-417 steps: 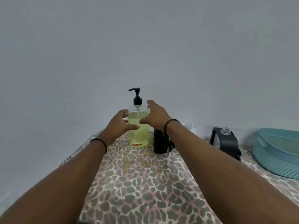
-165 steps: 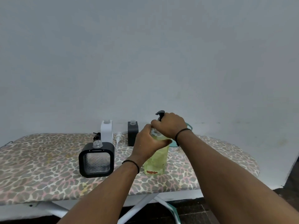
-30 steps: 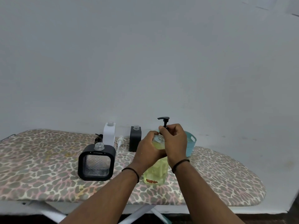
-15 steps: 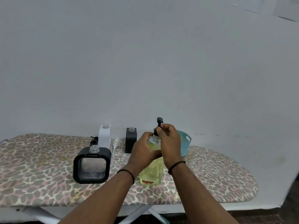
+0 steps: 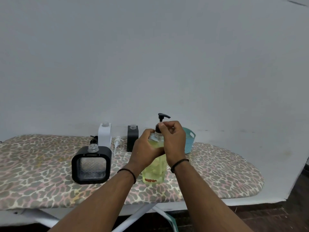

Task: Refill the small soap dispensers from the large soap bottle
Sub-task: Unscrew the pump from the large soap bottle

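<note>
A person stands at an ironing board [image 5: 217,174] covered in leopard-print fabric, set against a plain pale wall, with both bare forearms reaching in from the bottom of the view. Near the middle of the board, a large soap bottle [image 5: 154,171] of clear plastic, holding pale yellow-green liquid, stands upright on the cover. The left hand [image 5: 144,150] wraps around the bottle's upper body at about its 9 o'clock side, fingers curled tight against the plastic. The right hand [image 5: 173,141] comes in from the 3 o'clock side, its thumb and fingertips pinching the black collar of the black pump [image 5: 162,118], whose nozzle points to 3 o'clock above the fingers. Each wrist wears a thin dark band. At the bottle's 9 o'clock stands a black square dispenser [image 5: 91,165] with a textured clear window and an uncapped clear neck. At about 11 o'clock, further back by the wall, stand a white dispenser [image 5: 104,137] and a small black dispenser [image 5: 132,138], both uncapped, with a loose white pump [image 5: 117,143] lying between them and a black pump part only partly visible behind the white one. A teal basket [image 5: 189,141] sits just behind the right hand at 1 o'clock.
</note>
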